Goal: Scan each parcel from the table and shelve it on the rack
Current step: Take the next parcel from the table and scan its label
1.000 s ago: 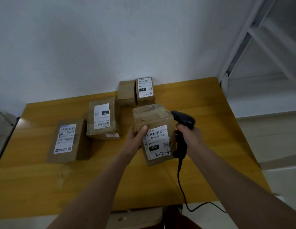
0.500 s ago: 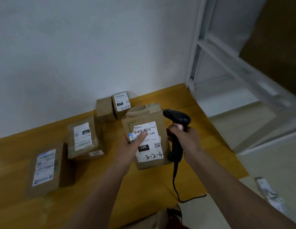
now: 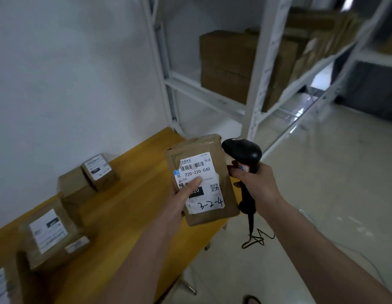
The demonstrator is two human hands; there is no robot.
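In the left grip (image 3: 181,200) a brown parcel (image 3: 203,178) bears a white label (image 3: 199,183) with black barcode stripes, a black block and black handwriting, beside the right grip's (image 3: 258,185) black scanner (image 3: 243,153), over a yellow worktop (image 3: 129,207) near the white rack (image 3: 256,84).

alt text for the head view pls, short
The left hand holds a brown cardboard parcel with a white label above the yellow wooden table; the right hand grips a black handheld barcode scanner. A white metal rack stands behind.
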